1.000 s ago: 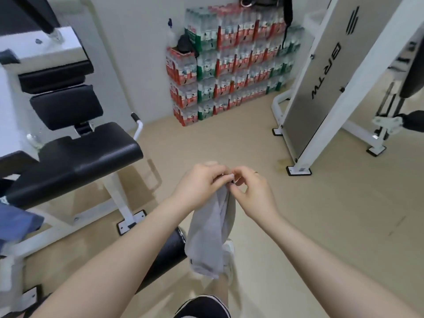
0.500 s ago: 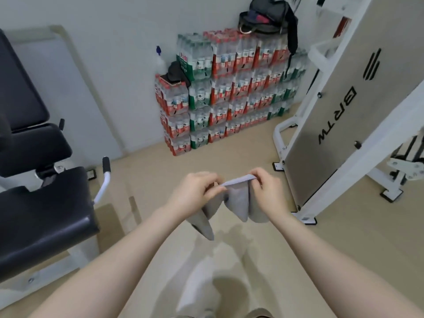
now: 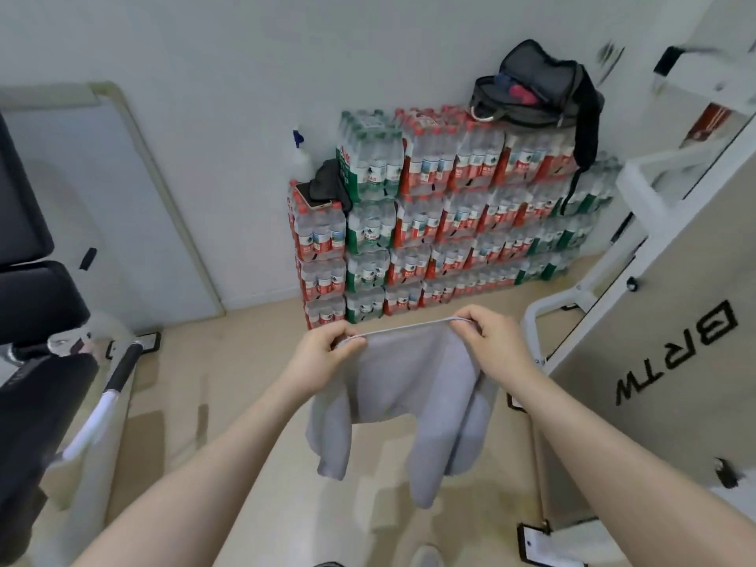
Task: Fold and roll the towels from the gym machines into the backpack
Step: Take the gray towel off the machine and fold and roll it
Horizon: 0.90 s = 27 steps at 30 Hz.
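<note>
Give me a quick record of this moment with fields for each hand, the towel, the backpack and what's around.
left hand: left hand pinches the towel's top edge
right hand: right hand pinches the same edge, apart from the left
towel: grey towel stretched between both grips, its ends hanging down above the floor
backpack: dark backpack open on top of the stacked water bottle packs by the wall
nearby: black padded gym seat at left; white machine panel at right

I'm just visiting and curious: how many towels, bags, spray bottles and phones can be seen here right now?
Grey towel, held stretched between the left hand and right hand: 1
Backpack, open on top of the stacked water-bottle packs: 1
Spray bottle by the wall: 1
Phone on the packs: 1
Total: 4
</note>
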Each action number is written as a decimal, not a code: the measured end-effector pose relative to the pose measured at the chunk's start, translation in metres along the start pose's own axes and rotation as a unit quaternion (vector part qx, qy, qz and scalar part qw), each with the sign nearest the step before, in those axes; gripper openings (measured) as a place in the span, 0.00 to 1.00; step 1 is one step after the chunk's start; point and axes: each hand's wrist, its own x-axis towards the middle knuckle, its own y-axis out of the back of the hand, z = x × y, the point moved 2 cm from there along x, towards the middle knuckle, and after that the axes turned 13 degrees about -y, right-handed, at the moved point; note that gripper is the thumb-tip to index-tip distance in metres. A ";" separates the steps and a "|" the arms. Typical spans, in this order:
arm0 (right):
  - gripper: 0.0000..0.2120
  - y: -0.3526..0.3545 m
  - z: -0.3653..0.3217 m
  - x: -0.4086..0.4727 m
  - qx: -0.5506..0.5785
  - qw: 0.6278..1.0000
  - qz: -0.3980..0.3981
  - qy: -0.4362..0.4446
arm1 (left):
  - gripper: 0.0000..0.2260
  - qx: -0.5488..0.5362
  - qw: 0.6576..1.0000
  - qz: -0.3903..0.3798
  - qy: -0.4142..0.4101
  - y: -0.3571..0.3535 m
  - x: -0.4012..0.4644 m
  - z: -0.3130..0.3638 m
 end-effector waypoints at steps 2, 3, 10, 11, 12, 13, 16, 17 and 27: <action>0.06 0.021 0.006 0.044 0.006 1.000 -0.006 0.009 | 0.13 0.004 1.000 -0.014 0.006 -0.012 0.038 -0.004; 0.06 0.030 0.008 0.065 0.015 1.000 -0.007 0.008 | 0.13 0.005 1.000 -0.019 0.009 -0.019 0.055 -0.007; 0.07 0.054 0.014 0.198 0.037 0.999 0.016 0.027 | 0.14 -0.024 0.998 0.014 0.053 -0.045 0.174 -0.028; 0.07 0.056 0.013 0.218 0.035 0.999 0.023 0.032 | 0.13 -0.033 0.998 0.019 0.054 -0.044 0.194 -0.032; 0.08 0.058 0.013 0.239 0.031 0.998 0.032 0.035 | 0.13 -0.038 0.998 0.023 0.053 -0.043 0.215 -0.037; 0.07 0.059 0.011 0.260 0.029 0.998 0.043 0.034 | 0.12 -0.038 0.998 0.026 0.052 -0.042 0.237 -0.042; 0.07 0.061 0.004 0.329 0.048 0.996 0.070 0.034 | 0.11 -0.023 0.999 0.037 0.030 -0.034 0.308 -0.060; 0.07 0.062 0.000 0.351 0.054 0.995 0.081 0.032 | 0.11 -0.010 0.999 0.037 0.021 -0.031 0.331 -0.065; 0.10 0.086 -0.056 0.548 0.049 0.980 0.182 0.057 | 0.07 0.085 0.991 0.063 -0.082 0.020 0.552 -0.079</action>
